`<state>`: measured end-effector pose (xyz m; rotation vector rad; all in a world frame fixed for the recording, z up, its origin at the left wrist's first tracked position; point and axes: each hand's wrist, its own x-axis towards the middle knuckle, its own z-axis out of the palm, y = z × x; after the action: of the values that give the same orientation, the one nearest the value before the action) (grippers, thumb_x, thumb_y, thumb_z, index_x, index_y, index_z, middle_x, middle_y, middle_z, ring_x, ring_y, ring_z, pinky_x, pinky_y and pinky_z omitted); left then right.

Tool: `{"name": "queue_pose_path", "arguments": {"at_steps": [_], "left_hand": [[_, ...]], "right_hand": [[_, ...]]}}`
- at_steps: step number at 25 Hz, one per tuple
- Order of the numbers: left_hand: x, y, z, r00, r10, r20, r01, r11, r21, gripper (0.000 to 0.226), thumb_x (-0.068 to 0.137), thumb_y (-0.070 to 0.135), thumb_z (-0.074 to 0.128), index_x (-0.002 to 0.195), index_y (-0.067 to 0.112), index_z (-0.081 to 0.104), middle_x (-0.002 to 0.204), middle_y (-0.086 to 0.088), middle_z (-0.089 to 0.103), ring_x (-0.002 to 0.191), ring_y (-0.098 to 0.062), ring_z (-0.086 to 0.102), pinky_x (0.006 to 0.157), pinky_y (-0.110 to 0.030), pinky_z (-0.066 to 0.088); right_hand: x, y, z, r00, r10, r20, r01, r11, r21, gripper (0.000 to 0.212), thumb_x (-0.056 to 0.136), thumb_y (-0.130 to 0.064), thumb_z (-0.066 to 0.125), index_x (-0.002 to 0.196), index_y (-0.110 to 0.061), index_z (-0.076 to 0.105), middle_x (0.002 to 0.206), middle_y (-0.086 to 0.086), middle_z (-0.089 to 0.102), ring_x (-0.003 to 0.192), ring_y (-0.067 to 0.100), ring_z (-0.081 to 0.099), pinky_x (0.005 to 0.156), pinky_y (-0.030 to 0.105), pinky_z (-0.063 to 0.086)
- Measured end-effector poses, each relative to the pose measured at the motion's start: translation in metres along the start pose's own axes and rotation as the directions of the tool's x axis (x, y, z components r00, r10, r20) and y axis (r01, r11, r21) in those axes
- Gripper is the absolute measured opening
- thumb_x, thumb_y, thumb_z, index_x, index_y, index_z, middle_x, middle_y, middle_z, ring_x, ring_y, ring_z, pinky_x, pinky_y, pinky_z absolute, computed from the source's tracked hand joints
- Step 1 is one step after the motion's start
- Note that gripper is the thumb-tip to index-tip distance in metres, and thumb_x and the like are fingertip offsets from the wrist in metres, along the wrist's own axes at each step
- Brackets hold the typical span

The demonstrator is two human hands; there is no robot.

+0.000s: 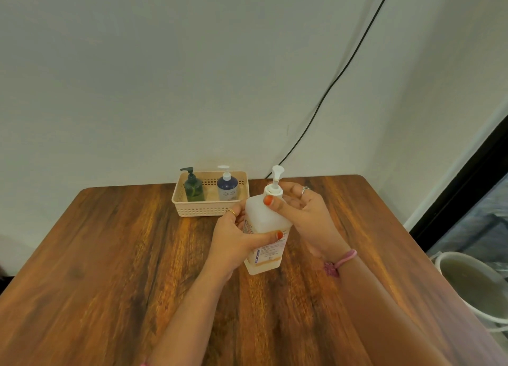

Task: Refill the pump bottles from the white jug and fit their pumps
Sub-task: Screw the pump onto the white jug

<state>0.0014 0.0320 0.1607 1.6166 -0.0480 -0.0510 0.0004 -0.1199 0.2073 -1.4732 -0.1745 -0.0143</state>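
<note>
On grained wood [110, 255], squarish translucent bottle [265, 222].

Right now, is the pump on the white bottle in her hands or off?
On. The white pump stands in the neck of the white bottle, with the right hand at its collar. How tightly it is screwed cannot be told.

Centre frame, a translucent white bottle [265, 228] carries a white pump [275, 181] and a label with purple lettering. The worktop [110, 255] is streaked reddish-brown woodgrain. The beige perforated basket [203, 209] holds a dark green bottle [194, 189] with black pump and a navy bottle [227, 188] with white pump. Thumbnails are orange.
</note>
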Motion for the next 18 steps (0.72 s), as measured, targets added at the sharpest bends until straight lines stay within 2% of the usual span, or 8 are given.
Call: {"name": "queue_pose_path", "arguments": {"at_steps": [2,4,6,8,10,12,15,18], "left_hand": [[0.003,0.0,0.0,1.0,0.013,0.012,-0.013,1.0,0.012,0.074,0.053,0.015,0.092,0.117,0.029,0.059,0.109,0.007,0.068,0.101,-0.007,0.065,0.083,-0.032,0.058],[0.005,0.0,0.001,0.999,0.024,0.036,-0.025,0.999,0.024,0.066,0.054,0.014,0.092,0.107,0.037,0.059,0.106,0.01,0.068,0.097,-0.004,0.064,0.081,-0.028,0.057],[0.009,-0.003,0.003,0.998,0.013,0.059,-0.013,1.0,0.002,0.066,0.055,0.013,0.091,0.107,0.037,0.059,0.107,0.008,0.069,0.1,-0.007,0.065,0.084,-0.031,0.057],[0.013,-0.01,0.004,0.997,-0.001,0.079,0.005,0.999,-0.054,0.072,0.055,0.011,0.091,0.116,0.031,0.059,0.112,0.004,0.069,0.105,-0.013,0.066,0.088,-0.04,0.057],[0.02,-0.017,0.006,0.996,-0.007,0.084,0.015,0.996,-0.085,0.078,0.055,0.014,0.091,0.123,0.028,0.056,0.117,0.003,0.068,0.109,-0.015,0.065,0.09,-0.044,0.056],[0.028,-0.021,0.009,0.997,-0.008,0.078,0.015,0.995,-0.1,0.085,0.052,0.021,0.093,0.126,0.03,0.054,0.121,0.004,0.066,0.113,-0.015,0.062,0.093,-0.045,0.054],[0.043,-0.028,0.012,0.997,0.001,0.071,0.006,0.995,-0.098,0.087,0.049,0.031,0.093,0.126,0.037,0.054,0.125,0.008,0.063,0.119,-0.012,0.057,0.097,-0.045,0.051],[0.059,-0.037,0.022,0.995,-0.018,0.095,0.023,0.999,-0.048,0.091,0.056,0.031,0.091,0.135,0.039,0.046,0.131,0.009,0.057,0.124,-0.012,0.051,0.1,-0.047,0.049]], "right_hand": [[0.002,0.001,-0.004,0.998,0.014,0.064,-0.012,1.0,-0.027,0.043,0.074,-0.02,0.073,0.116,-0.015,0.061,0.101,-0.005,0.074,0.095,0.014,0.07,0.072,0.024,0.056],[0.004,0.007,-0.004,1.0,0.004,0.017,-0.003,0.999,-0.041,0.036,0.078,-0.019,0.072,0.113,-0.016,0.064,0.098,-0.006,0.074,0.093,0.014,0.07,0.07,0.024,0.056],[0.008,0.016,-0.004,0.998,-0.025,-0.062,0.02,0.996,-0.084,0.034,0.079,-0.022,0.075,0.111,-0.017,0.066,0.102,-0.005,0.072,0.095,0.017,0.069,0.073,0.03,0.058],[0.011,0.025,-0.007,0.997,-0.043,-0.071,0.031,0.985,-0.168,0.046,0.072,-0.035,0.08,0.115,-0.025,0.065,0.115,-0.008,0.065,0.105,0.016,0.065,0.081,0.036,0.057],[0.014,0.032,-0.017,0.999,0.041,-0.009,-0.042,0.989,-0.139,0.068,0.068,-0.043,0.082,0.128,-0.029,0.054,0.125,-0.008,0.059,0.111,0.012,0.062,0.088,0.036,0.055],[0.015,0.042,-0.032,0.988,0.142,0.061,-0.137,0.987,-0.085,0.082,0.069,-0.044,0.081,0.139,-0.025,0.043,0.131,-0.006,0.058,0.117,0.011,0.059,0.095,0.04,0.052],[0.014,0.059,-0.053,0.984,0.151,0.098,-0.14,0.983,-0.116,0.066,0.079,-0.034,0.074,0.137,-0.02,0.046,0.128,0.0,0.062,0.117,0.018,0.06,0.099,0.046,0.049],[0.017,0.073,-0.063,0.988,0.146,0.041,-0.139,0.981,-0.138,0.057,0.082,-0.028,0.066,0.136,-0.019,0.049,0.126,-0.002,0.064,0.113,0.015,0.062,0.097,0.043,0.05]]}}
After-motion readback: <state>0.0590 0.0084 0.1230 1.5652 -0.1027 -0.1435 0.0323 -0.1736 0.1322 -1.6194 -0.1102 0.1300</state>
